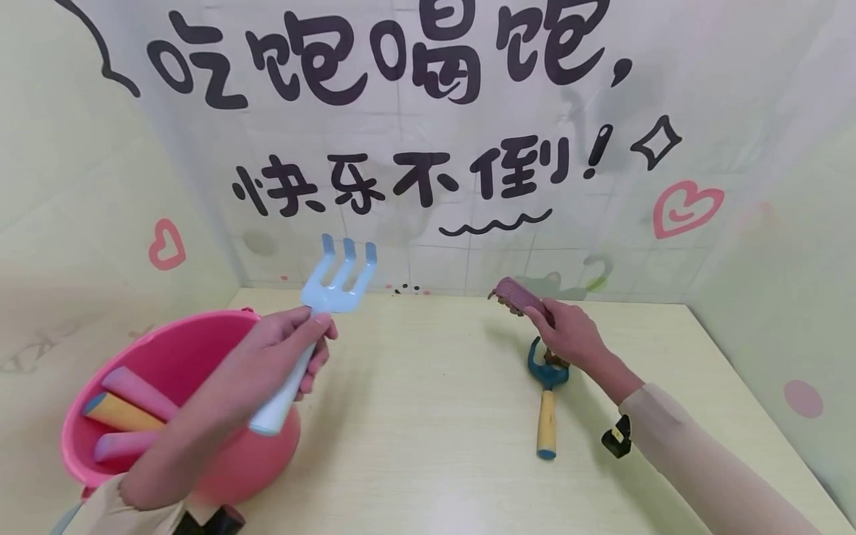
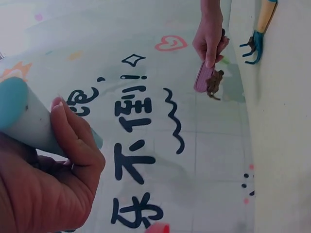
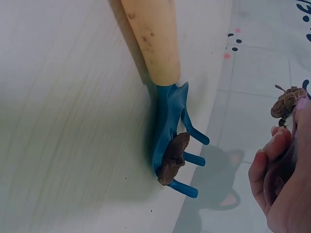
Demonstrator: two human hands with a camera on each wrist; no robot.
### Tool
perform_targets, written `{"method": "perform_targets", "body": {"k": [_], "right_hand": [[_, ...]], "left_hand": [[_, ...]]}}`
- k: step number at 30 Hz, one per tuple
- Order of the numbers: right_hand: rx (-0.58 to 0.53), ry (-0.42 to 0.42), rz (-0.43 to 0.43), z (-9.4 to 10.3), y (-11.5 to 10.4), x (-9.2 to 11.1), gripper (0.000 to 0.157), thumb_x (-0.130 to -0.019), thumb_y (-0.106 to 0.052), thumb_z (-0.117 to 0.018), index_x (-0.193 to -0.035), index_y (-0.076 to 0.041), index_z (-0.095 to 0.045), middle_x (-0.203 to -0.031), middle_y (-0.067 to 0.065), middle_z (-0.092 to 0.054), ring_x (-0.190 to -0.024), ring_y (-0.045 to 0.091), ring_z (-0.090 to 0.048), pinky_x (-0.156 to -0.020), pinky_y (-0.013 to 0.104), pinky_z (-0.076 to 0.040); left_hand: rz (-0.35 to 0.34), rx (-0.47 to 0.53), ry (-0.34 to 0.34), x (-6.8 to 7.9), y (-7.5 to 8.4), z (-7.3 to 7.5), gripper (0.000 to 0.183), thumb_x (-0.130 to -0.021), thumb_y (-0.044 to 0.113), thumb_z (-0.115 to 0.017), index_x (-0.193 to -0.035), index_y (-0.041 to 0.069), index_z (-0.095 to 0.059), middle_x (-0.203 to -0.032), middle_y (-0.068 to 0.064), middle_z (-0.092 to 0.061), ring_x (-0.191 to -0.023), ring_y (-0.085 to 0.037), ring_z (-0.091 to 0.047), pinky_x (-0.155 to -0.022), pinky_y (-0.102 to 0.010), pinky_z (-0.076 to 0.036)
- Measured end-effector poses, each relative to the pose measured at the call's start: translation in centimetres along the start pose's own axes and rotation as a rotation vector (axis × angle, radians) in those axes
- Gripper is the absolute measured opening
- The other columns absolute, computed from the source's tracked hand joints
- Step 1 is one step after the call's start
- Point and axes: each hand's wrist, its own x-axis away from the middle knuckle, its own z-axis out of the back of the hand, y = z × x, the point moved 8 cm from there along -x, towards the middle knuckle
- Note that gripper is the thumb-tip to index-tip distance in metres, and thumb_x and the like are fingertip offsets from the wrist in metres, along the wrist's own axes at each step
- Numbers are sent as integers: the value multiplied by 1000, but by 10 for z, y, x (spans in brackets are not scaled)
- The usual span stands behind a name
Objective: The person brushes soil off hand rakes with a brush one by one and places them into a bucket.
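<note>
From the head, the left hand (image 1: 284, 345) grips a light blue fork (image 1: 332, 297) by its pale handle, fingers curled around the shaft and thumb laid along it, the three bent tines pointing up. The fork is held raised in front of a pink bucket (image 1: 274, 453) at the left, in which two pinkish-purple handles (image 1: 137, 392) and a yellow handle (image 1: 127, 413) lean against the wall. On the right, the right hand (image 1: 571, 331) holds a purple ribbed piece (image 1: 518, 292) above the tabletop (image 1: 428, 416), its fingers clamped on one end. Below that hand, a dark blue rake (image 1: 547, 375) with a wooden handle (image 1: 546, 425) lies on the tabletop, a brown clump (image 1: 556, 359) at its tines. Behind stands a pale backdrop (image 1: 394, 260) printed with black characters and pink hearts. From the left wrist, the fingers wrap the fork's handle, its end cap facing the camera; farther off, another brown clump (image 2: 215, 83) sits against the purple piece. From the right wrist, the rake lies nearby, its clump resting across the tines, while the right hand's curled fingers show at the right edge.
</note>
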Motion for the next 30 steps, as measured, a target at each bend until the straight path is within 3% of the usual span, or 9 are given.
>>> {"method": "perform_targets", "body": {"k": [6,14,21,23,28,30], "right_hand": [[-3,-12,-7,-2,4,1,36,-106,-36,-56,-95,-2,-62,-65,1,-52,-55,17,-48,-49,33,-37],[-13,-27,-4,-2,6,2,37,-106,-36,-56,-98,0,-63,-66,1,-53,-55,17,-49,-50,34,-39],[-25,-45,3,-4,6,3,36,-106,-35,-56,-99,0,-63,-67,1,-53,-55,16,-49,-50,33,-39],[-24,-49,-5,-5,7,3,37,-106,-35,-56,-101,1,-63,-68,1,-54,-55,16,-50,-50,33,-40],[-31,-59,-9,-6,8,4,38,-106,-36,-56,-104,1,-64,-69,1,-55,-56,16,-50,-50,33,-40],[-32,-61,-5,-7,7,5,36,-106,-35,-56,-102,0,-63,-68,1,-54,-56,16,-50,-50,32,-39]], "left_hand": [[53,-80,-30,14,2,39,39,-108,33,-51,-121,-4,-53,-83,-17,-55,-60,-22,-58,-51,-30,-53],[-19,-252,-53,22,2,85,28,-110,25,-48,-118,1,-61,-79,-17,-56,-55,-25,-57,-42,-37,-52],[-41,-412,-93,30,2,105,22,-110,20,-49,-101,2,-59,-76,-15,-57,-53,-28,-56,-43,-34,-50],[-17,-452,-109,35,2,109,23,-109,21,-49,-98,3,-56,-75,-14,-57,-52,-29,-56,-44,-34,-51],[29,-572,-149,45,-6,120,21,-108,20,-53,-109,-1,-54,-76,-7,-59,-54,-27,-61,-51,-33,-53],[3,-617,-173,49,-10,124,20,-107,16,-54,-114,-2,-52,-75,-4,-60,-55,-23,-61,-50,-31,-52]]}}
